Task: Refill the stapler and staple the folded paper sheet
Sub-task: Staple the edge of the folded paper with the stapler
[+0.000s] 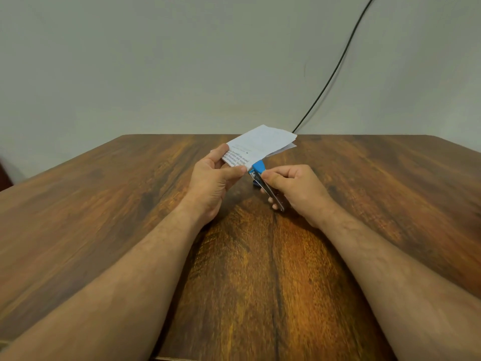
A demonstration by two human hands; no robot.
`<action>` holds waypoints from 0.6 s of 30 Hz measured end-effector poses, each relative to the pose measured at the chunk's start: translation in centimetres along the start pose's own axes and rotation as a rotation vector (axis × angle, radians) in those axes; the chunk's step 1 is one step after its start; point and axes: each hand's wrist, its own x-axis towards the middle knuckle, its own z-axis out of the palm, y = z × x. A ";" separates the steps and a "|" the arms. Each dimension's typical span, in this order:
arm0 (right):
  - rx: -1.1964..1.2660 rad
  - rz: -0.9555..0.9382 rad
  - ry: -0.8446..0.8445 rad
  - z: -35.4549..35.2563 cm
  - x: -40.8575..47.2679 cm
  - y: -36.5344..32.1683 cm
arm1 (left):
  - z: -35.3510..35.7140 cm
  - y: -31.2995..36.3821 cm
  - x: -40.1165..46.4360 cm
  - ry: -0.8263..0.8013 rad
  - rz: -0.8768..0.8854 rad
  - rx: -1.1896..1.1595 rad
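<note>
A folded white paper sheet (260, 145) with printed text is held above the wooden table (104, 204), pinched at its near left edge by my left hand (216, 183). My right hand (294, 191) grips a small stapler (263, 178) with a blue head and a metal body. The stapler's blue head sits at the paper's near right corner, and that corner lies in or against its jaws. My fingers hide the stapler's rear half.
The table runs back to a plain grey wall. A black cable (335, 66) hangs down the wall and drops behind the table's far edge, just beyond the paper. A dark object (5, 178) shows at the left edge.
</note>
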 end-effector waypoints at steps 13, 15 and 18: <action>0.237 0.122 -0.014 0.0 0.2 0.0 | -0.1 -0.7 0.0 -0.074 0.082 0.254; 0.266 0.143 -0.028 -0.1 0.2 0.1 | 0.0 -0.7 -0.2 -0.087 0.103 0.303; 0.317 0.163 -0.062 -0.1 0.1 0.1 | 0.3 -0.6 -0.5 -0.099 0.107 0.337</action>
